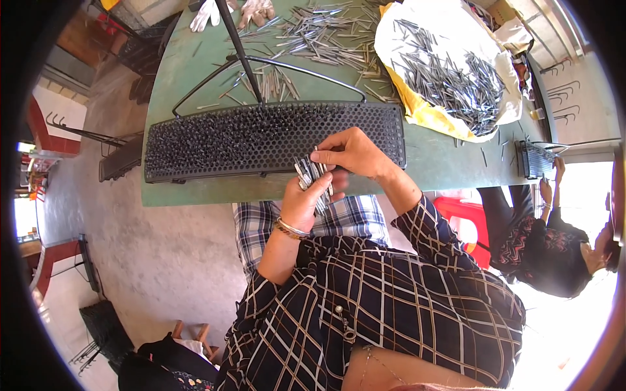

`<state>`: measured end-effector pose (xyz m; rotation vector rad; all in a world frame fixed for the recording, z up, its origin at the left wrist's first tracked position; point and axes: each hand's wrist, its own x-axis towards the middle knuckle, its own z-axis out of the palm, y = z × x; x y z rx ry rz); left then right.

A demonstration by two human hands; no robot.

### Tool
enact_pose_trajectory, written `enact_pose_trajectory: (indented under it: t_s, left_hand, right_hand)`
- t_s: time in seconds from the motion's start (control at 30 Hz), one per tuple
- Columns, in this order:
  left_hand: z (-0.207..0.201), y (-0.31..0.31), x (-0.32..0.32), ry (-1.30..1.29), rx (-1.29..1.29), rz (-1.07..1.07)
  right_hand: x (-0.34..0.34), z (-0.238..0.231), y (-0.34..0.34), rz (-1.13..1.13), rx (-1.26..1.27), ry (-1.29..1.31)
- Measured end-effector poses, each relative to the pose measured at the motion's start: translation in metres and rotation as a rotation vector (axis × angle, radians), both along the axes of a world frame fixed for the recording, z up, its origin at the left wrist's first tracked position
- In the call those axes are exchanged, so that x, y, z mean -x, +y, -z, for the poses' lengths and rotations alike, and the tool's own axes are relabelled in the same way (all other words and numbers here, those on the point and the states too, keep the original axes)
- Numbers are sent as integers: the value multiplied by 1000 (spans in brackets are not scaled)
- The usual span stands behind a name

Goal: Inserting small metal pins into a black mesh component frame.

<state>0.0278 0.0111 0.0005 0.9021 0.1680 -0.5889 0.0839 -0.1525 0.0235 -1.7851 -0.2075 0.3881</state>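
A bundle of thin metal rods is gripped in my left hand, just in front of the table edge. At the top of that bundle, my right hand has its thumb and forefinger pinched together on the rod ends. Right behind both hands lies a long black perforated rack with a raised wire handle. Many holes on the rack's left and middle hold upright dark rods; bare holes show on its right. How many rods my right fingers pinch is hidden.
Loose metal rods are strewn over the green table. A white and yellow sack full of rods lies far right, and gloves at the back left. A co-worker handles a smaller rack at right, near a red stool.
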Motion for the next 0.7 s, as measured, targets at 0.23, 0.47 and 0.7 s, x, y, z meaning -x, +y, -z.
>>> enact_pose_trajectory:
  t_s: [0.23, 0.47, 0.7]
  left_hand:
    - [4, 0, 3, 40, -54, 24]
    - [3, -1, 3, 90, -52, 35]
    - [7, -1, 3, 157, -24, 12]
  right_hand:
    - [-12, -5, 2, 311, -165, -10]
    - [-35, 16, 8, 515, -48, -338]
    - [-28, 17, 12, 574, 172, -555]
